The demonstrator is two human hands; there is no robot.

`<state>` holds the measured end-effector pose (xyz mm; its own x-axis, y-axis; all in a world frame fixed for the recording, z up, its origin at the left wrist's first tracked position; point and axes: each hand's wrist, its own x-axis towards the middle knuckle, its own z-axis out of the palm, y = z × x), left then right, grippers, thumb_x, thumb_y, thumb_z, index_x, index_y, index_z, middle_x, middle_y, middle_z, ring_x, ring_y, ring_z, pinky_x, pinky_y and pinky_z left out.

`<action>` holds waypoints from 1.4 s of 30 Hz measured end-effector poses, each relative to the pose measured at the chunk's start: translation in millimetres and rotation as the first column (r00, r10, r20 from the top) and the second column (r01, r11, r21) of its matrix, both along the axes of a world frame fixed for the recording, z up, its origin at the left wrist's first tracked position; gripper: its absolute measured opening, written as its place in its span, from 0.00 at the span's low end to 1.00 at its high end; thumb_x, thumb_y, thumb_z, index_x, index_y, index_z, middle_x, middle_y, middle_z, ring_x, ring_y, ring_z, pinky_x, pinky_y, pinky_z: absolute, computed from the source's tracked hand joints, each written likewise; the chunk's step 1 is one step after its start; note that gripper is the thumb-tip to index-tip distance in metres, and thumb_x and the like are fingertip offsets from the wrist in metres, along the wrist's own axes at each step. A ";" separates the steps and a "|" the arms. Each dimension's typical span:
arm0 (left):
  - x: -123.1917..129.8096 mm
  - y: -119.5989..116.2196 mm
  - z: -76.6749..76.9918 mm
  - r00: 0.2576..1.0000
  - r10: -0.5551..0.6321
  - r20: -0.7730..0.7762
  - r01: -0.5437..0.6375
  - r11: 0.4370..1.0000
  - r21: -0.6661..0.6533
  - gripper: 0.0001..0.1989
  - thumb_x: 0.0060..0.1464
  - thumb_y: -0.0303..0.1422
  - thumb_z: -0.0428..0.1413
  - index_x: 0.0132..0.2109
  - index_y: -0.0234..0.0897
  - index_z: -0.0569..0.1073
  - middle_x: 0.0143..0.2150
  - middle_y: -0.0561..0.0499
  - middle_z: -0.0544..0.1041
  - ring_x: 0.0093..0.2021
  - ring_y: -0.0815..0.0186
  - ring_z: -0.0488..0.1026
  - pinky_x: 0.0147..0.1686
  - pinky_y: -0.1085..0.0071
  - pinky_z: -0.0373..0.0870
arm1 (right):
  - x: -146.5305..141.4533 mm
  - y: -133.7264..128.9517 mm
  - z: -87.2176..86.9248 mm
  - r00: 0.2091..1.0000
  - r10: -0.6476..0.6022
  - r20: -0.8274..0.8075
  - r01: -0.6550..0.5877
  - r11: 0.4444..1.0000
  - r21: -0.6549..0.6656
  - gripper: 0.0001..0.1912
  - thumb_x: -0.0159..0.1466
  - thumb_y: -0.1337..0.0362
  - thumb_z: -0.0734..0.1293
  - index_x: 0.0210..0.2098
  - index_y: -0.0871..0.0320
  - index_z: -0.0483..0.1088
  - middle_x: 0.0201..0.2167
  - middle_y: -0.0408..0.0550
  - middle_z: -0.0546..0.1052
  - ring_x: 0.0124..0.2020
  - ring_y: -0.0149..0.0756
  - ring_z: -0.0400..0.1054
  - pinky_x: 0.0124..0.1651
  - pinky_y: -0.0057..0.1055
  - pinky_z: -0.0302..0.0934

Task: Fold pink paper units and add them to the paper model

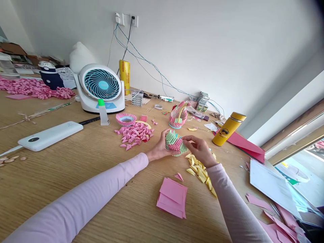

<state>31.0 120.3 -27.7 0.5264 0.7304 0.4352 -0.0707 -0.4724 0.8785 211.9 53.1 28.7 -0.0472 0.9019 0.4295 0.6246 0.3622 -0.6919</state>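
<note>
A small model of folded paper pieces (174, 143), green and pink with some yellow and blue, is held above the wooden table. My left hand (160, 147) wraps round its left side and underside. At its right side, the fingers of my right hand (199, 148) are pinched together against the paper edge; whether a piece is between them is too small to tell. Yellow folded pieces (199, 170) lie under and beside my right hand. Pink folded pieces (136, 134) are heaped to the left, and a stack of pink paper (172, 197) lies in front.
Behind stand a finished-looking paper basket (178, 116), a pink paper bowl (126, 119), a fan (102, 86) and a glue bottle (103, 113). A white device (50, 135) lies left. A yellow flask (227, 130), red paper (246, 146) and pink scraps (280, 219) are at the right.
</note>
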 end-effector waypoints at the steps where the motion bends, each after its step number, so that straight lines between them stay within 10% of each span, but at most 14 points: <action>1: -0.6 0.0 0.6 1.000 0.002 -0.004 -0.002 1.000 0.004 0.51 0.37 0.41 0.66 0.62 0.44 0.45 0.60 0.42 0.57 0.58 0.56 0.60 0.56 0.61 0.61 | -0.1 -0.2 1.9 0.998 -0.006 0.055 0.004 1.000 0.025 0.15 0.61 0.54 0.64 0.37 0.59 0.75 0.28 0.46 0.76 0.19 0.28 0.61 0.21 0.25 0.55; 21: -5.2 -5.0 13.9 0.992 -0.130 0.008 0.130 0.990 -0.058 0.48 0.36 0.38 0.68 0.60 0.40 0.51 0.58 0.42 0.60 0.57 0.56 0.62 0.54 0.60 0.61 | 1.2 -13.4 30.3 0.863 -0.004 0.506 -0.089 0.983 0.160 0.12 0.67 0.64 0.57 0.39 0.56 0.73 0.35 0.49 0.77 0.31 0.36 0.71 0.33 0.29 0.61; 42: -7.0 -8.4 22.3 0.962 -0.271 0.024 0.266 0.918 -0.295 0.50 0.34 0.35 0.69 0.62 0.43 0.52 0.58 0.40 0.62 0.58 0.54 0.61 0.55 0.55 0.60 | 7.7 -18.6 37.9 0.875 0.102 0.474 -0.188 0.972 0.138 0.08 0.68 0.65 0.59 0.37 0.57 0.69 0.31 0.44 0.74 0.21 0.28 0.70 0.28 0.26 0.62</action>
<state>23.9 112.0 -5.4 0.7256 0.6543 0.2130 -0.1431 -0.1593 0.9768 219.5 34.5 66.6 -0.4028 0.7821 0.4755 0.7874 0.5609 -0.2556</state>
